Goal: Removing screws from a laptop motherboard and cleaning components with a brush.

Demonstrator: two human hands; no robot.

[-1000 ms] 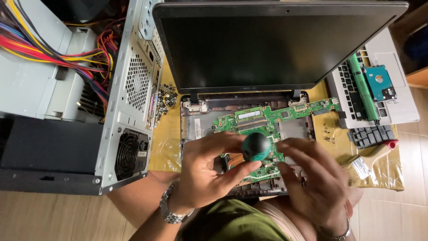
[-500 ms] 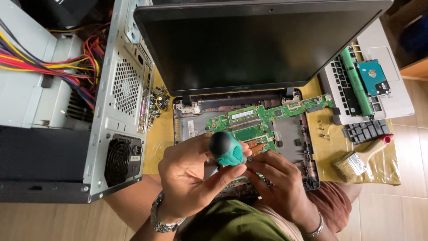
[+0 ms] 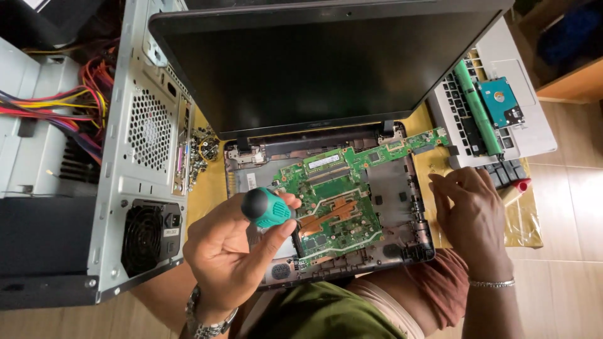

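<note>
My left hand (image 3: 229, 251) wraps its grip round the light, rigid screwdriver (image 3: 269, 209) handle; right hand (image 3: 471, 210) hovers open above the fragile motherboard's (image 3: 333, 201) edge.

Screwdriver (image 3: 267, 208): black-capped teal handle, held upright over opened laptop base (image 3: 326, 207), shaft angled toward 5 o'clock. Green motherboard (image 3: 333, 194) lies exposed inside base, copper heat pipe at centre; dark screen stands open at 12 o'clock.

Teal-black screwdriver (image 3: 266, 208); green motherboard (image 3: 336, 201); yellow mat (image 3: 204, 188).
</note>
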